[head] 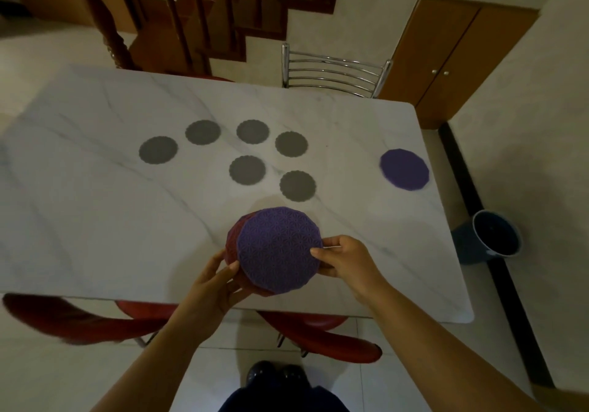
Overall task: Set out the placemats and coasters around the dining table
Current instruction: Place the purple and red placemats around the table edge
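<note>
Probably light and floppy, the purple placemat (279, 254) tops a stack (232, 242) pinched between the fingers (231, 268) of left hand (210, 284) and right hand (345, 262) above the worktop (95, 220), best taken by its rim.

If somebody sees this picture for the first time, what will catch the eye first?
First, the two hands near the front edge of the table: the left hand holds a stack of mats and the right hand pinches its purple top mat. Next, six grey coasters lie spread apart at the middle of the table, and one more purple mat lies alone near its right edge.
</note>
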Tool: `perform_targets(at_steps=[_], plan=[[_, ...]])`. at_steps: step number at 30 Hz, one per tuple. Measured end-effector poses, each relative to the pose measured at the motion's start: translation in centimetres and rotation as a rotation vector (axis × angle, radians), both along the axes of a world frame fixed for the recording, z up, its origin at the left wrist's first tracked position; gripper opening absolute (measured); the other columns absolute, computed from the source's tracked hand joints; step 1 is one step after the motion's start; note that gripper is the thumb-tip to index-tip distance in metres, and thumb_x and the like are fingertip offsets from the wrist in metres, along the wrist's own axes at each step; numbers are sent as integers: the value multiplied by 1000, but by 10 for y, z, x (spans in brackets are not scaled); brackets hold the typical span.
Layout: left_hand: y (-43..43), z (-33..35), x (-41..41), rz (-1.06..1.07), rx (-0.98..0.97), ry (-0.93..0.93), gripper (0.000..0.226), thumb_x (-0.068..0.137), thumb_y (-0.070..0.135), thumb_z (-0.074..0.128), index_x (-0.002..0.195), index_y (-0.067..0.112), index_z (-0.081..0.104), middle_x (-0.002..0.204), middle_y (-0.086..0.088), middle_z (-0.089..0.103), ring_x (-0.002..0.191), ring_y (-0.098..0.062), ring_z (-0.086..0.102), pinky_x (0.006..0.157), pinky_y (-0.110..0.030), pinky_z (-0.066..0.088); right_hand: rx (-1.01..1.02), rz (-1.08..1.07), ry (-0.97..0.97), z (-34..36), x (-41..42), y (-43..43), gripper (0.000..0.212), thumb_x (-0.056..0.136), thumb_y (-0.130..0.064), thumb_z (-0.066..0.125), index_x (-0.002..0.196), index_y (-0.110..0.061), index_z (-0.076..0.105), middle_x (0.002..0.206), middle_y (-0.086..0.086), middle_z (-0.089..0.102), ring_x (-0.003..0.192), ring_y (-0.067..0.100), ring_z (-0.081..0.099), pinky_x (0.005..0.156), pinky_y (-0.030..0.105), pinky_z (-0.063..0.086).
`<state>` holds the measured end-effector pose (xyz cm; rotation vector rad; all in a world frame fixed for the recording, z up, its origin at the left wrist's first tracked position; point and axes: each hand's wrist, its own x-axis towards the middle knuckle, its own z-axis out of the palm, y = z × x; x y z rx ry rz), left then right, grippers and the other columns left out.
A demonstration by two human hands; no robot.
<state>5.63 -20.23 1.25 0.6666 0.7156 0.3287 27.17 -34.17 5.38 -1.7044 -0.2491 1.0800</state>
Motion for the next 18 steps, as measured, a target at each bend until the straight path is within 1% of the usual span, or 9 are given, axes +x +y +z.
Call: perform_targets(at_steps=[2,3,5,7,10,12,15,18], plan=[[0,1,1,-3,-12,-14,39,85,14,57,124,20,58,116,-15,70,101,-35,68,74,-37,60,-5,-14,-81,-3,-1,3,11,81,-11,70,89,-11,62,92,13,70,77,19,71,64,27,58],[-1,1,3,-5,-15,-19,40,85,14,57,125,19,57,117,-15,69,102,-35,68,74,-37,60,-2,-4,-137,-5,-2,4,15,82,-12,69,96,-11,62,97,14,69,82,20,70,68,30,59],[-1,2,5,-5,-26,-25,42,85,13,56,126,19,56,120,-15,68,103,-34,68,75,-36,59,22,45,-253,-6,-5,6,31,84,-13,66,114,-11,62,101,10,69,88,19,69,76,34,59],[0,2,7,-4,-43,-31,41,85,12,55,125,20,59,123,-15,66,106,-34,67,76,-37,59,53,87,-347,-5,-6,7,38,85,-14,65,123,-16,60,100,5,70,89,16,69,79,35,59],[3,0,8,-7,-66,-39,38,87,12,54,121,26,65,127,-16,63,110,-37,64,80,-39,59,71,96,-396,-3,-5,8,41,86,-19,65,126,-23,57,105,5,71,92,14,68,83,36,58],[4,-1,9,-11,-74,-42,39,90,13,52,124,29,63,130,-16,61,113,-39,61,82,-40,58,84,106,-420,-3,-5,9,43,85,-22,65,127,-26,55,104,3,72,93,12,68,85,36,57],[8,-1,13,-22,-70,-41,39,93,18,50,127,34,59,131,-14,61,114,-40,61,81,-39,58,93,112,-433,-2,-5,10,45,85,-24,66,128,-27,55,100,1,73,91,10,69,86,37,57],[11,1,16,-40,-85,-64,40,92,24,53,130,35,56,133,-13,60,115,-39,61,81,-38,58,72,107,-422,-2,-2,11,43,83,-26,68,125,-28,57,97,0,73,89,10,69,84,40,57]])
